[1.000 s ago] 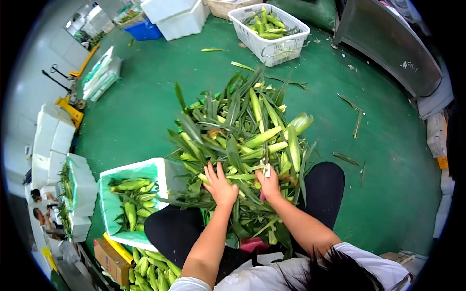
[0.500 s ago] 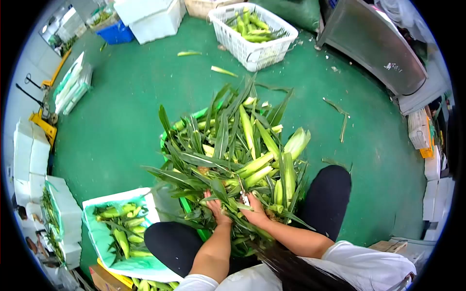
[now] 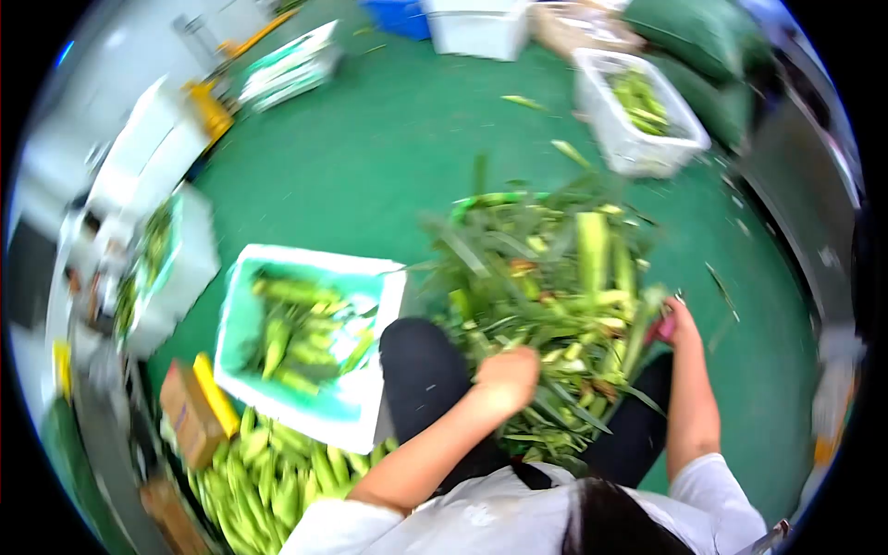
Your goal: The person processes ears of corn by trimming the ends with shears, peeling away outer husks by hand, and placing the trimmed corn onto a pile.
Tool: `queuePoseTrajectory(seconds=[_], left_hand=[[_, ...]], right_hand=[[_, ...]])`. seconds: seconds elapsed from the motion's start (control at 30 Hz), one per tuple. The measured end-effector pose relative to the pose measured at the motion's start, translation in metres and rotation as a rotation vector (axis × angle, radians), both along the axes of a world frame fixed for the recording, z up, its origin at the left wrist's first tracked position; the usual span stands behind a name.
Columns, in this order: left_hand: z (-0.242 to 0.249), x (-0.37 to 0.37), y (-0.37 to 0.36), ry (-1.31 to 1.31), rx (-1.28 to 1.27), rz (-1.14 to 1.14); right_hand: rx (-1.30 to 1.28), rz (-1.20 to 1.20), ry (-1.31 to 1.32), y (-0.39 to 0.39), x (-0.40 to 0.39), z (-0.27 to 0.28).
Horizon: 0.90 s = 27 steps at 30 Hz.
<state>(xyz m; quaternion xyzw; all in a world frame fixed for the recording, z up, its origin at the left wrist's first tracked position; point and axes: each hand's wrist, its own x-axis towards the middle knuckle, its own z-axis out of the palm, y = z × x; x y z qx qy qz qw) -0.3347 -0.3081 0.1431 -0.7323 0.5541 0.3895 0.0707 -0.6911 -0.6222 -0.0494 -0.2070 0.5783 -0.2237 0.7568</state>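
Observation:
A large heap of corn ears with leaves and husks [image 3: 592, 268] lies between the person's knees, with a green container rim [image 3: 490, 198] showing behind it. My left hand [image 3: 509, 377] is curled at the near left side of the heap; its fingertips and anything in them are hidden. At the heap's right edge, my right hand [image 3: 678, 324] is closed beside a long husk. Something pink and a small shiny glint show at its fingers, too blurred to name. Left of the heap, a white foam box [image 3: 388, 305] with a green liner holds several corn ears [image 3: 305, 333].
Many green ears [image 3: 268, 481] lie at the lower left beside a cardboard box [image 3: 190, 416]. A white basket [image 3: 638, 153] with corn stands at the back right, near green sacks [image 3: 703, 37] and a metal panel [image 3: 800, 176]. Husk scraps [image 3: 523, 102] lie on the green floor.
The view has swung left, so the scene appears shifted right. My hands, close together in the heap before, are now apart: left at its near left side, right at its right edge.

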Motion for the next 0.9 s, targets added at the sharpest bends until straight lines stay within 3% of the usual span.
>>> queuePoseTrajectory(seconds=[0.07, 0.2, 0.23, 0.27, 0.3, 0.33, 0.4, 0.43, 0.47, 0.53, 0.6, 0.63, 0.73, 0.8, 0.9], left_hand=[[0.027, 0.008, 0.027, 0.145, -0.288, -0.012], [0.068, 0.064, 0.108, 0.422, -0.875, 0.262], [0.078, 0.087, 0.127, 0.611, -0.869, 0.373], [0.056, 0.102, 0.153, 0.793, -0.981, 0.569], [0.043, 0.123, 0.179, 0.931, -0.921, 0.869], [0.013, 0.147, 0.202, 1.021, -0.994, 1.175], [-0.081, 0.205, 0.252, 0.599, -1.033, 1.531], [-0.146, 0.239, 0.284, 0.297, -0.923, 1.602], [-0.192, 0.271, 0.307, 0.161, -0.887, 1.591], [-0.249, 0.317, 0.334, -0.036, -0.766, 1.589], [-0.304, 0.368, 0.342, -0.090, -0.708, 1.565], [-0.284, 0.375, 0.328, -0.043, -0.685, 1.604], [-0.245, 0.409, 0.296, -0.233, -0.428, 1.533], [-0.258, 0.452, 0.286, -0.321, -0.431, 1.526], [-0.297, 0.528, 0.267, -0.401, -0.581, 1.511]], right_hand=[[-0.063, 0.076, -0.069, 0.025, 0.046, 0.033], [-0.656, 0.178, 0.062, 0.095, 0.138, 0.102], [-0.896, 0.338, 0.443, 0.102, 0.155, 0.091], [-1.140, 0.486, 0.829, 0.110, 0.169, 0.077], [-1.270, 0.577, 0.967, 0.135, 0.191, 0.073], [-1.149, 0.759, 1.046, 0.161, 0.223, 0.086], [-1.440, 0.910, 1.176, 0.175, 0.229, 0.019], [-1.545, 0.796, 1.158, 0.156, 0.225, -0.022], [-1.241, 0.924, 1.068, 0.145, 0.237, -0.002], [-1.212, 1.068, 0.904, 0.127, 0.228, 0.017], [-0.971, 1.132, 0.874, 0.129, 0.227, 0.069], [-1.096, 1.092, 0.885, 0.129, 0.212, 0.079], [-1.461, 0.842, 0.943, 0.167, 0.187, 0.134], [-1.588, 0.639, 1.022, 0.209, 0.196, 0.184], [-1.084, 0.351, 0.491, 0.214, 0.130, 0.178]])
